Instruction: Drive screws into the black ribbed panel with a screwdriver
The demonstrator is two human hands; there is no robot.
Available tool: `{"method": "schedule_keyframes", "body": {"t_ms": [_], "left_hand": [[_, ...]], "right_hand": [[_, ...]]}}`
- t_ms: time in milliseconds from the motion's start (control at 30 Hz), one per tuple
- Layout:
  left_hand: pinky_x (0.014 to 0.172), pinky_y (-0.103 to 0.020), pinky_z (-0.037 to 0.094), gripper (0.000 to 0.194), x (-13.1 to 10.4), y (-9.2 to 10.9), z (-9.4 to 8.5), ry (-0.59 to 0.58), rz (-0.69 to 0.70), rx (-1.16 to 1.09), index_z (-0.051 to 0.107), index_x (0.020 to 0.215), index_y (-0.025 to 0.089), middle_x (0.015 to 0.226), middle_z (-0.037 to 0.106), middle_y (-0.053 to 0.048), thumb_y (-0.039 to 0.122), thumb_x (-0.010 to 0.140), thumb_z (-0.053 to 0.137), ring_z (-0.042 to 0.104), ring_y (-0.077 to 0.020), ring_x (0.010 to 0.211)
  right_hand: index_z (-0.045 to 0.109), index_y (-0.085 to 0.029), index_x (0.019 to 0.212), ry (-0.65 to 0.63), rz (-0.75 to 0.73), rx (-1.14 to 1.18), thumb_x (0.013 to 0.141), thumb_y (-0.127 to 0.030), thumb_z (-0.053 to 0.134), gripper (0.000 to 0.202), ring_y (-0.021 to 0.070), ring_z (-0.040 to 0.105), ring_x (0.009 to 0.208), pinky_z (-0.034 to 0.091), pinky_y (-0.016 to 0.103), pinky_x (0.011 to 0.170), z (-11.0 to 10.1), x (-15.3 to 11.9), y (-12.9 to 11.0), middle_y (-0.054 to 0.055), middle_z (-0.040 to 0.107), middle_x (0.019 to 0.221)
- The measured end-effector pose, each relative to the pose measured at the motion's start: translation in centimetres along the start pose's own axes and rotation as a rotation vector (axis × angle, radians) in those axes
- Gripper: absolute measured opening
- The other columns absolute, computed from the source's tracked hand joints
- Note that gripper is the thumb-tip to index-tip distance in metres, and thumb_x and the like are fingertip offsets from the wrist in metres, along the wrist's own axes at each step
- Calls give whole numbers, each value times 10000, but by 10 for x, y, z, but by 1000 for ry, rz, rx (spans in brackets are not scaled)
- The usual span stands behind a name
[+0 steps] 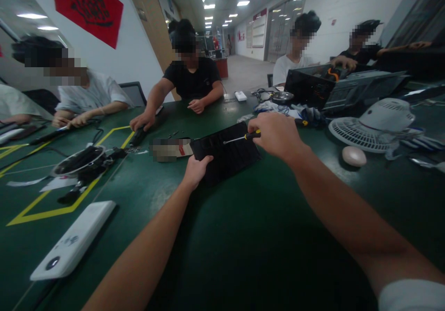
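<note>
My left hand (pixel 197 171) grips the lower left edge of a flat black panel (pixel 231 160), its thumb lying on top. The panel is tilted over the green table, and its fine detail is too dark to make out. In my right hand (pixel 274 135) is a screwdriver (pixel 251 135) with a yellow and black handle. Its thin metal shaft points left across the panel, with the tip close to the surface; whether it touches I cannot tell. Just left of the panel lies a small beige and red box (pixel 174 149), partly blurred out.
A white power bank-like device (pixel 74 240) lies at the near left. Beyond it sits a round black device with cables (pixel 81 161). On the right are a white fan (pixel 373 123), a pale computer mouse (pixel 353 156) and a black casing (pixel 309 88). Several people sit around the table (pixel 222 250).
</note>
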State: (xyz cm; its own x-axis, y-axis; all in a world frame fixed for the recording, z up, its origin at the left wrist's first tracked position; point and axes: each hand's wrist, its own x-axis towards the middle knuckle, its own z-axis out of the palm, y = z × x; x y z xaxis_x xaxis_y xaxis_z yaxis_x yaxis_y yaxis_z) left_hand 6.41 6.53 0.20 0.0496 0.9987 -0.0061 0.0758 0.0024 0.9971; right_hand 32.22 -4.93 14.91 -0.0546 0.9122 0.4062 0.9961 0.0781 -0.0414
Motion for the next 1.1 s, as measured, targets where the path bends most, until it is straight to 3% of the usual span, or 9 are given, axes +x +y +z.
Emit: {"method": "schedule_keyframes", "body": {"t_ms": [533, 1100], "left_hand": [[936, -453, 619, 400, -1, -1, 0, -10, 28, 6, 790, 944, 165, 917, 817, -94, 384, 624, 888, 775, -295, 880], [889, -426, 614, 410, -5, 6, 1, 3, -3, 1, 786, 939, 170, 906, 814, -93, 388, 610, 899, 774, -297, 864]], "right_hand": [[836, -280, 1080, -16, 41, 23, 886, -211, 739, 227, 313, 706, 1052, 447, 407, 767, 4, 2, 1, 86, 799, 1153], [866, -268, 1058, -186, 126, 58, 913, -378, 700, 246, 342, 740, 1012, 504, 433, 769, -3, 2, 2, 117, 837, 1099]]}}
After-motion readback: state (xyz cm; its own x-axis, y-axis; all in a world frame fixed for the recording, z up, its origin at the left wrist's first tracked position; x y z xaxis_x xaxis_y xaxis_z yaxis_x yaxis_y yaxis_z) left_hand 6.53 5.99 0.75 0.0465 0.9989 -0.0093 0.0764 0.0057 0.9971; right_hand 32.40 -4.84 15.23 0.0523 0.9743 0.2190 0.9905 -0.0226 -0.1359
